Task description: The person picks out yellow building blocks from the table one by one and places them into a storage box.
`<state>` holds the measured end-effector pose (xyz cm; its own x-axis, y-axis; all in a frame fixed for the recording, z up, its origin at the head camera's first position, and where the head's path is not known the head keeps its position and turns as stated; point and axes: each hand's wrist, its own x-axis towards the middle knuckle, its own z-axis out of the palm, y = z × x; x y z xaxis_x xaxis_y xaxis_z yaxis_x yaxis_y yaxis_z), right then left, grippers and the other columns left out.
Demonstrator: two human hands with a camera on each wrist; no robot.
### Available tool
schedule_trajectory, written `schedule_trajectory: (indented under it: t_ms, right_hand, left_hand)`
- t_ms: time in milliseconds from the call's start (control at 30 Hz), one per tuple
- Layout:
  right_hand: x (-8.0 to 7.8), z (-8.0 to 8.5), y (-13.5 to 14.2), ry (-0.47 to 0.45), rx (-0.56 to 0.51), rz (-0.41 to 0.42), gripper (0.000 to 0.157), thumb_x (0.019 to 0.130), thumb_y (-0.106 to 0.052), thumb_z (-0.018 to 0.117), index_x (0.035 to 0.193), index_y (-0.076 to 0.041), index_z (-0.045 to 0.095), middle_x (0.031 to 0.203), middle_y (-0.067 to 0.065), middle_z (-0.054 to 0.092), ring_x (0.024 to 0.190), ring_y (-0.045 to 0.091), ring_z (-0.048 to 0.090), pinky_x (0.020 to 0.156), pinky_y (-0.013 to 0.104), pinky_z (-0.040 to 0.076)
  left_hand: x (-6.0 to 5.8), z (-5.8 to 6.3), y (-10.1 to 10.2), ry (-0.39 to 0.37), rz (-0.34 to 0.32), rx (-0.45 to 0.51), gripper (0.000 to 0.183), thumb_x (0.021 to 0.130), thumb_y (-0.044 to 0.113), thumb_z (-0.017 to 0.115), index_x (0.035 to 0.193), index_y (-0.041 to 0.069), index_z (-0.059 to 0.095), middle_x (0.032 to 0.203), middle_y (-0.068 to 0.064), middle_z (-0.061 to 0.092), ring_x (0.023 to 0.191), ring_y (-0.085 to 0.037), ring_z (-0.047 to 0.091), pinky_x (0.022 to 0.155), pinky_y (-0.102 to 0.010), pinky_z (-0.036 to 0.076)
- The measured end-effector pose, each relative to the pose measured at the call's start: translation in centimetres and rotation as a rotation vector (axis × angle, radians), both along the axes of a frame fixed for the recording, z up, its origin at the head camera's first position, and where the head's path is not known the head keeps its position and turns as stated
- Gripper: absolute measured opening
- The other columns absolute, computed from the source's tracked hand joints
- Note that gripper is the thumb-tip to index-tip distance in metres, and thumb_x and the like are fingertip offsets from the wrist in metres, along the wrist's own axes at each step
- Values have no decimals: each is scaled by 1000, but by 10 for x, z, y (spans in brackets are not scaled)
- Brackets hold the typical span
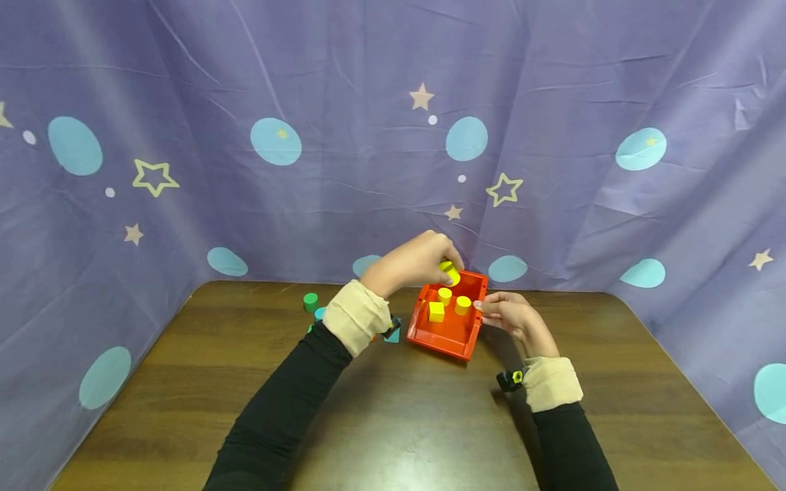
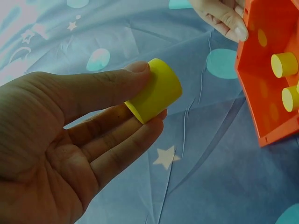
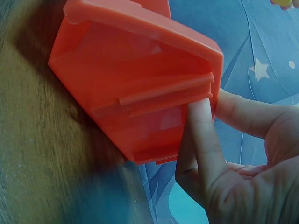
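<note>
My left hand pinches a yellow cylinder block between thumb and fingers, above the far end of a red plastic bin. Inside the bin stand a yellow cube and two more yellow cylinders. On the bin's right side, my right hand grips the wall between thumb and fingers; the right wrist view shows the fingers under a ridge on the outer wall. The bin looks tilted, its near edge lower than its far end.
Left of the bin on the wooden table lie a green cylinder, a blue block and a light-blue piece, with others partly hidden behind the left forearm. A purple patterned cloth hangs behind the table.
</note>
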<state>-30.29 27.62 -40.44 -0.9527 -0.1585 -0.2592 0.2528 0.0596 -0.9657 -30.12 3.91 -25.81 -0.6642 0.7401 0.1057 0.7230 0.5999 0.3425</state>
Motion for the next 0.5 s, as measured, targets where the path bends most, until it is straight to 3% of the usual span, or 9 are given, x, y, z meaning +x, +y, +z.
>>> schedule_trajectory:
  t_ms: [500]
  right_hand:
    - [-1,1,3,-11,-25,-7,9,98,1,60,101,2,52,82,-1,63,72,7,65,72,21,59]
  left_hand:
    - [-10,-13,21,-36,-5,-18,22,87,8,81,109,10,80,110,-3,77,92,-15,61,85,-27,53]
